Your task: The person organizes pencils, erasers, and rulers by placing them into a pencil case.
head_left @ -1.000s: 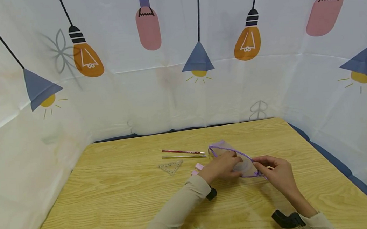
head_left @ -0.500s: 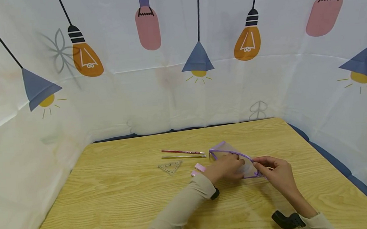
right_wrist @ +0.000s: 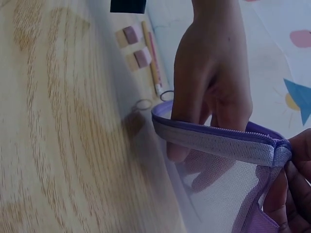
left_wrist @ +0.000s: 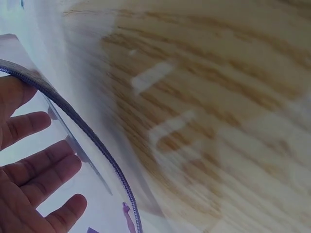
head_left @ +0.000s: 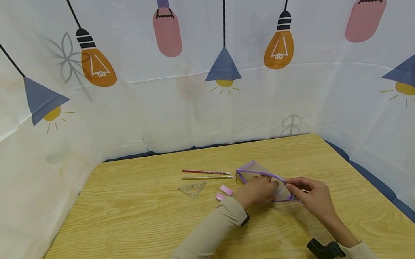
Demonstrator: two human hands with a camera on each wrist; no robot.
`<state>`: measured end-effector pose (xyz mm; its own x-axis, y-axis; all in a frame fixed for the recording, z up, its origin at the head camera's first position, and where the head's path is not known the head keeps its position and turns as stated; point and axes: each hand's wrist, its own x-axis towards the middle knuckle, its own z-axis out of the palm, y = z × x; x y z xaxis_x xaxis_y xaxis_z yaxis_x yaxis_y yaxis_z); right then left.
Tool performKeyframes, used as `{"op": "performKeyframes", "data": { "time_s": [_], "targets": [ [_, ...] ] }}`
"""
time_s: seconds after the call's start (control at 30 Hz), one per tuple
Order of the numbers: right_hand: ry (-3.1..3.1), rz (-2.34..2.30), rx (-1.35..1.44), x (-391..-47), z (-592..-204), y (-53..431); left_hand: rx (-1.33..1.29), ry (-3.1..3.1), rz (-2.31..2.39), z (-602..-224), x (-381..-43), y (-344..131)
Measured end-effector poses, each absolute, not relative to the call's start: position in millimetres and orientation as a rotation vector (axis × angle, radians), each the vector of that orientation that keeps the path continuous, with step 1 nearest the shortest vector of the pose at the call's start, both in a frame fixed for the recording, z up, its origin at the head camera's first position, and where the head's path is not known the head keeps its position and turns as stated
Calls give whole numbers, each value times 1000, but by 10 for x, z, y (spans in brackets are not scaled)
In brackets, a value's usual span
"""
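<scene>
Purple-edged mesh pouch (right_wrist: 233,177) around loosely extended fingers (left_wrist: 53,178) of left grip (head_left: 257,190), rim (right_wrist: 214,141) pinched in right grip (head_left: 314,195)

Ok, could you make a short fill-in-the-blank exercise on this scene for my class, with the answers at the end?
The person's ____ hand reaches into the mesh pouch.
The other hand pinches the pouch's ____ trim.
On the table lie ____ pink erasers.
Of the two pencils, the one nearer the table's far edge is ____.

Missing words: left; purple; two; red.
</scene>
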<state>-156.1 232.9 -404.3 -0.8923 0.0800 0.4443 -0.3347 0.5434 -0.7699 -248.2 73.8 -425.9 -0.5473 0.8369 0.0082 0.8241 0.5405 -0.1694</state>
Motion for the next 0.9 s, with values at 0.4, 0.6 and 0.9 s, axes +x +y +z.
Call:
{"op": "performKeyframes", "data": {
  "time_s": [0.4,0.6,0.9],
  "targets": [
    [-2339,1340,213,-1557,-4042,2336,-1478,-2792,168,-4206,-2452,734],
    [-2316,1359,217,-1659,-4246,2454,-1476,-2790,174,-4208,-2447,730],
    [-2316,1345,199,-1671,-4289,2474,-1475,-2689,237,-4221,-2429,750]
  ]
}}
